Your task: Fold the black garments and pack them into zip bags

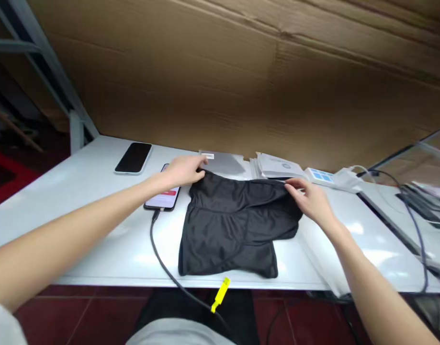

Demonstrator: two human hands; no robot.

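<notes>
Head view, far left: a grey metal frame stands beside the white surface, and a large cardboard sheet rises along its far side. A smartphone with a dark screen and pale edge lies at the far left of the surface. Right of it and nearer lies a second smartphone, its screen lit with a red button showing; the left hand and wrist cover part of it. A dark cable runs from its near end over the near edge, bearing a yellow tag.

The left hand is at the far left corner of a black garment, fingers touching the cloth; whether they pinch it, I cannot tell. The garment lies flat in the middle of the surface, its right part folded into a narrower section. Behind it are a grey pouch with a white label and some white packets.

The right hand grasps the garment's far right edge between thumb and fingers. Farther right sit a white box with blue squares, loose cables and a dark strip.
</notes>
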